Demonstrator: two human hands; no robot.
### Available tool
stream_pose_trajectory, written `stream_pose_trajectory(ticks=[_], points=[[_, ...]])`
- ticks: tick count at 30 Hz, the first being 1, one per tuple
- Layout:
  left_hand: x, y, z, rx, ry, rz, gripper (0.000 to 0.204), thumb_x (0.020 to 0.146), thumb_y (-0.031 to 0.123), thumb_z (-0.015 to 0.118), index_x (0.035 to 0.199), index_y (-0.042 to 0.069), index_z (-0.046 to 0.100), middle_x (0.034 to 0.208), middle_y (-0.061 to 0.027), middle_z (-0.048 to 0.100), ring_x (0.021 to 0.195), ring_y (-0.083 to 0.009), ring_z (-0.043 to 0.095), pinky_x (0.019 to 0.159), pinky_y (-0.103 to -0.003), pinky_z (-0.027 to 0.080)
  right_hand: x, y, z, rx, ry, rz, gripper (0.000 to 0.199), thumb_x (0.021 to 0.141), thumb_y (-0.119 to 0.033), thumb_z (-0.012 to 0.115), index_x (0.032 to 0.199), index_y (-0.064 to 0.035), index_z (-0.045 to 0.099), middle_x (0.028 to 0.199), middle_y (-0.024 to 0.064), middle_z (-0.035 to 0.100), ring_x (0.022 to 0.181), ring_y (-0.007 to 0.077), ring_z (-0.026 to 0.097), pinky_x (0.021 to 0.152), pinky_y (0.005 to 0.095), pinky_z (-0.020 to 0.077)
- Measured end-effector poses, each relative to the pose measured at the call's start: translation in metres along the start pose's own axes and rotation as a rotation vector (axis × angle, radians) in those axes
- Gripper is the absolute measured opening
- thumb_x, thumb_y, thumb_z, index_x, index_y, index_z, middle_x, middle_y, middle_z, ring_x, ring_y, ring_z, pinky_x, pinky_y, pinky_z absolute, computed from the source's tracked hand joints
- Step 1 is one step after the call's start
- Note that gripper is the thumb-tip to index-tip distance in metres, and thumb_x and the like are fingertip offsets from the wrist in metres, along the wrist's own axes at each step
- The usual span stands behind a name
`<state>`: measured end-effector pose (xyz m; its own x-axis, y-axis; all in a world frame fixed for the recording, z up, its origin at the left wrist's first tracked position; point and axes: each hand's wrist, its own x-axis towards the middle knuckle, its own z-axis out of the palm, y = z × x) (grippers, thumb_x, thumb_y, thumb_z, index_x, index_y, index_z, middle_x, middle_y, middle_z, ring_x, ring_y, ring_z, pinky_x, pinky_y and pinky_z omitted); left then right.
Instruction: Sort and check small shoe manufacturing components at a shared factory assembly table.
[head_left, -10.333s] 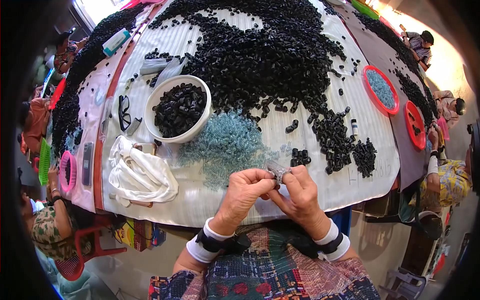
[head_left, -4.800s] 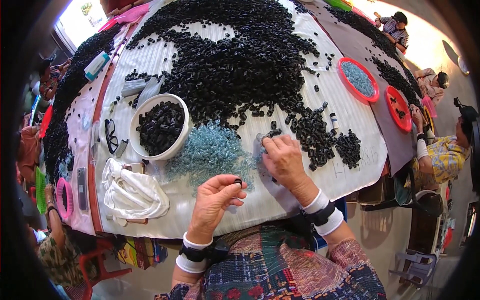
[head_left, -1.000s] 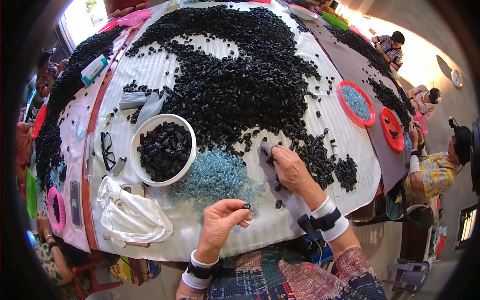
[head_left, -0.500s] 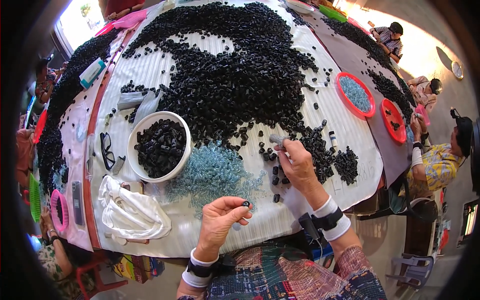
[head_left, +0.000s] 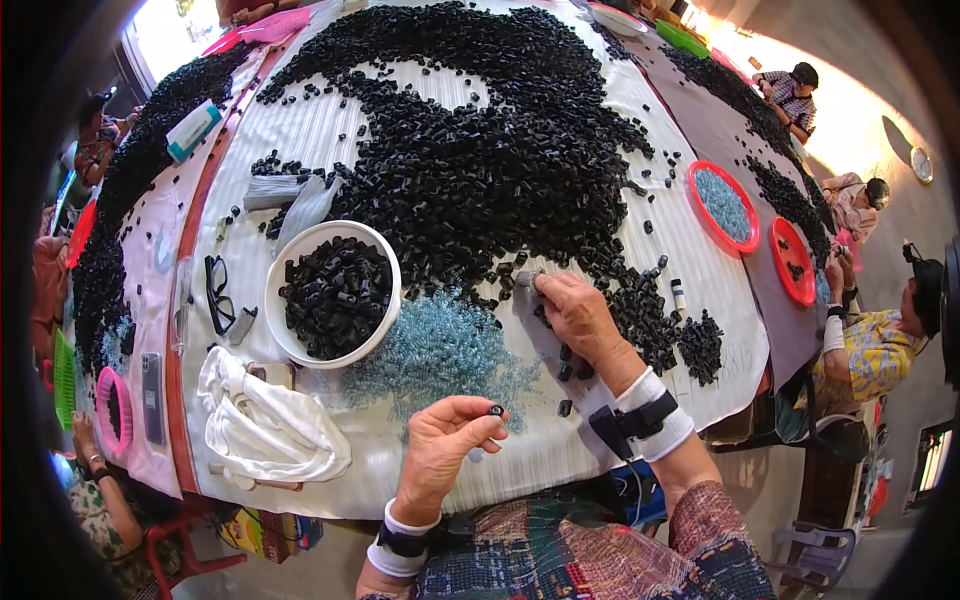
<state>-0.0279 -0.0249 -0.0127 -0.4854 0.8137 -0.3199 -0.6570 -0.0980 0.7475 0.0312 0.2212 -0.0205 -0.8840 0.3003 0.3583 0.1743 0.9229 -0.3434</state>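
left fingers (head_left: 475, 434) pinch black piece (head_left: 496, 410) | right fingers (head_left: 560, 292) near black pile (head_left: 490, 170)

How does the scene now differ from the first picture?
The hands, together at first, have parted. The right hand has moved forward to the near edge of the black pile, a grey item at its fingertips. The left hand, apart from it, holds a small black piece. The white bowl and white cloth stayed put.

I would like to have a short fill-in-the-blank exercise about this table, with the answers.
The left hand pinches a small piece coloured ____.
Glasses lie to the ____ of the white bowl.
The round tray holding pale-blue pieces is coloured ____.
Missing words: black; left; red.
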Motion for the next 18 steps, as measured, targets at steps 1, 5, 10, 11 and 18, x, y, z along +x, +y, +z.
stream_pose_trajectory(ticks=[1,5,10,11,18], points=[[0.001,0.000,0.000,0.000,-0.006,0.003,0.013,0.084,-0.002,0.062,0.097,-0.002,0.062,0.091,-0.0159,0.067,0.072,-0.0175,0.067,0.059,-0.027,0.057,0.001,0.001,0.000,-0.002,0.001,0.000,0.023,0.076,0.000,0.057,0.098,-0.0071,0.056,0.086,0.0097,0.060,0.087,0.0297,0.057,0.073,0.0384,0.0491],[0.002,0.001,0.005,-0.005,-0.017,0.008,0.013,0.085,-0.002,0.061,0.098,-0.002,0.062,0.091,-0.0158,0.067,0.072,-0.0175,0.067,0.059,-0.027,0.057,0.000,0.003,0.001,-0.006,0.068,0.010,0.020,0.076,0.000,0.057,0.095,-0.0059,0.057,0.084,0.0105,0.060,0.083,0.0310,0.058,0.071,0.0391,0.0488],[0.003,0.000,0.009,0.003,0.015,0.024,0.014,0.086,-0.001,0.060,0.099,-0.002,0.061,0.091,-0.0154,0.067,0.072,-0.0173,0.066,0.061,-0.027,0.056,-0.014,-0.026,-0.012,0.299,0.238,0.093,0.018,0.076,0.006,0.057,0.092,-0.0033,0.059,0.079,0.0115,0.058,0.068,0.0310,0.059,0.058,0.0339,0.0487],[0.002,0.000,0.010,0.008,0.024,0.018,0.014,0.086,-0.001,0.060,0.099,-0.002,0.061,0.091,-0.0154,0.067,0.072,-0.0173,0.066,0.061,-0.027,0.056,-0.020,-0.034,-0.024,0.340,0.136,0.136,0.024,0.075,0.008,0.058,0.096,-0.0033,0.063,0.078,0.0099,0.060,0.064,0.0253,0.060,0.058,0.0310,0.0486],[0.000,-0.001,0.028,0.085,-0.018,0.066,0.016,0.084,0.000,0.064,0.099,-0.004,0.061,0.089,-0.0142,0.068,0.072,-0.0156,0.065,0.063,-0.026,0.055,-0.063,-0.087,-0.048,0.763,0.148,0.191,0.029,0.078,0.005,0.063,0.106,-0.0049,0.066,0.082,0.0075,0.068,0.066,0.0105,0.062,0.059,0.0249,0.0504]])
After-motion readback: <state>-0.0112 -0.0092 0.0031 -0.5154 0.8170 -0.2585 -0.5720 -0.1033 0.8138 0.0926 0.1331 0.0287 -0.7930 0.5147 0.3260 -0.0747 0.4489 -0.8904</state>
